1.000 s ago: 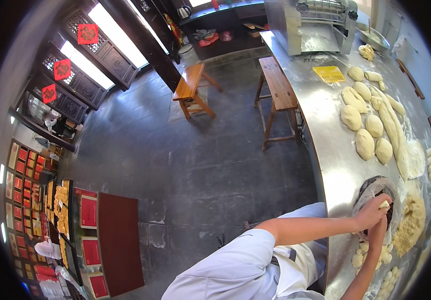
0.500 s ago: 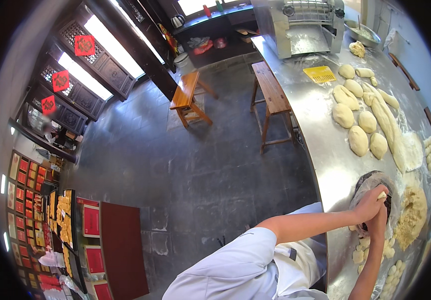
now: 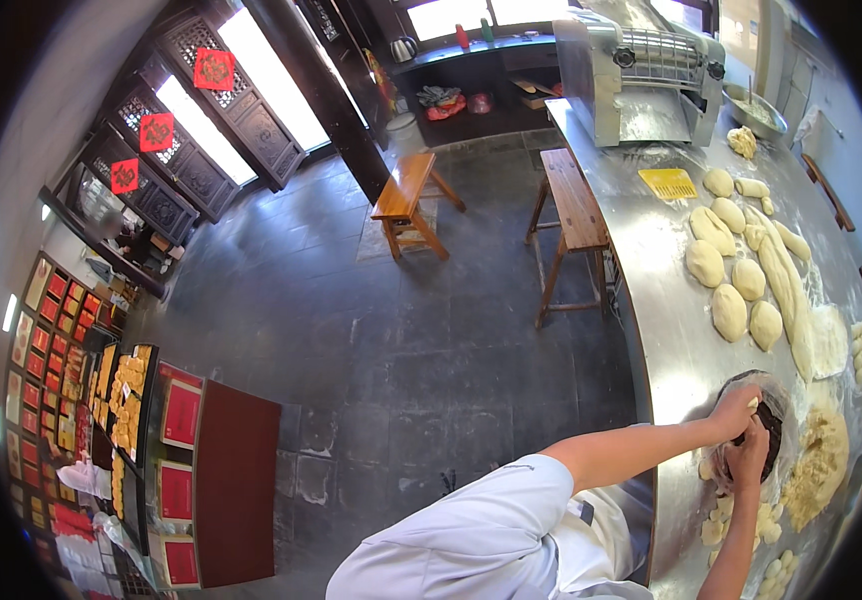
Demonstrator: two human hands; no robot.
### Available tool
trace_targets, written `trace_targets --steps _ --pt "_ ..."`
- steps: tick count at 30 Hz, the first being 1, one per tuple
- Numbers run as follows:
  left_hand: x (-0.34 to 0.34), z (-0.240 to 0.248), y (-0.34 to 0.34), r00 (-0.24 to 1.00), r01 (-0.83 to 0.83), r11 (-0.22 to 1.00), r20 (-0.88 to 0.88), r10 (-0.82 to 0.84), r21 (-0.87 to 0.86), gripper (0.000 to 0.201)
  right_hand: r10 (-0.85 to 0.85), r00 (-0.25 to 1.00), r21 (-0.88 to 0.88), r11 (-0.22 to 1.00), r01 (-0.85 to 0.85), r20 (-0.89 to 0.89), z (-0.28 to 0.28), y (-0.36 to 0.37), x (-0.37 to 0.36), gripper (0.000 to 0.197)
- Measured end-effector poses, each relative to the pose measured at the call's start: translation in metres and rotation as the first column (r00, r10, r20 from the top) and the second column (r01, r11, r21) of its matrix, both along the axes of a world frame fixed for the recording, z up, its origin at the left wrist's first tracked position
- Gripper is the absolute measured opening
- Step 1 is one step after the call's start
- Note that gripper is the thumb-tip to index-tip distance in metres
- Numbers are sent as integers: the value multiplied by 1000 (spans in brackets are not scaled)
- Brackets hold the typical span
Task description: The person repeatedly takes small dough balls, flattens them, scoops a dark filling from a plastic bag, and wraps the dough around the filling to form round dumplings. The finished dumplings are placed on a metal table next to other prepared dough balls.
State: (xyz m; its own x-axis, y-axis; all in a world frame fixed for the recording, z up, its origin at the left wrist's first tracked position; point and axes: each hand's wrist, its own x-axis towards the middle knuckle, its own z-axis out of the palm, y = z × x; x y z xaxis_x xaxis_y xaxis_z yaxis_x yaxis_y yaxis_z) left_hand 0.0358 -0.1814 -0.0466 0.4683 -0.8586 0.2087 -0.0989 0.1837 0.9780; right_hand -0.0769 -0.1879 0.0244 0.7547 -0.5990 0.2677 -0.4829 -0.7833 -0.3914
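Note:
A dark brown mass (image 3: 774, 428), wrapped in clear plastic film (image 3: 789, 392), lies on the floury steel worktop. Over it, my left hand (image 3: 734, 414) is closed around a small pale dough piece (image 3: 753, 403). My right hand (image 3: 748, 456) touches it from below, fingers bent over the dark mass; anything in those fingers is hidden. Small dough pieces (image 3: 717, 528) lie beside my right wrist. To the right of both hands spreads a crumbly, yellowish dough heap (image 3: 819, 462).
Farther up the worktop sit several dough balls (image 3: 729, 312), a long dough strip (image 3: 789, 290), a yellow scraper (image 3: 667, 184) and a steel dough roller machine (image 3: 651, 85). A wooden bench (image 3: 573, 200) stands against its left side, with a stool (image 3: 408, 197) beyond. A dark red counter (image 3: 236, 480) stands left.
The view has shifted, so the room sits lower and farther right. My right hand has come down a little from under the left, and more of the dark mass shows.

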Motion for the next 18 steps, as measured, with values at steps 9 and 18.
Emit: trace_targets --steps 9,18 --pt "-2 -7 3 1000 -17 990 -11 15 -140 17 81 997 413 908 -75 3 18 -19 -16 24" --pt "2 9 9 962 136 988 -228 -149 -73 17 -389 820 784 610 -112 420 81 12 -69 28"
